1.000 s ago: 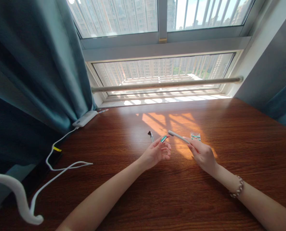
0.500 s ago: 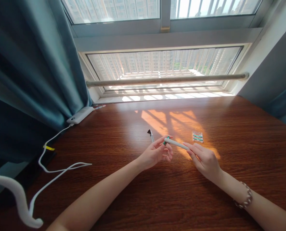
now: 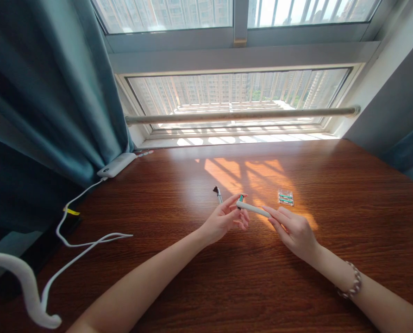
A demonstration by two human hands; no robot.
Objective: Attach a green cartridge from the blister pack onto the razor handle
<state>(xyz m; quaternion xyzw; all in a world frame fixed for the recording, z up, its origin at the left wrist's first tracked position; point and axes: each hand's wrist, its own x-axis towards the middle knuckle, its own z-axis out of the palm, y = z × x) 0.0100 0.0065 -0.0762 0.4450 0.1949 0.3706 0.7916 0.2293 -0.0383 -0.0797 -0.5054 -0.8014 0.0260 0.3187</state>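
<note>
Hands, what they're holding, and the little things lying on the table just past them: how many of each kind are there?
Hands: 2, left hand and right hand
White handle: 1
Loose green piece: 1
Clear pack: 1
Dark-ended silver stick: 1
Total: 6

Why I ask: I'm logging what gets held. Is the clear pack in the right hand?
No: the clear pack lies on the table beyond the right hand, which grips the white handle.
</note>
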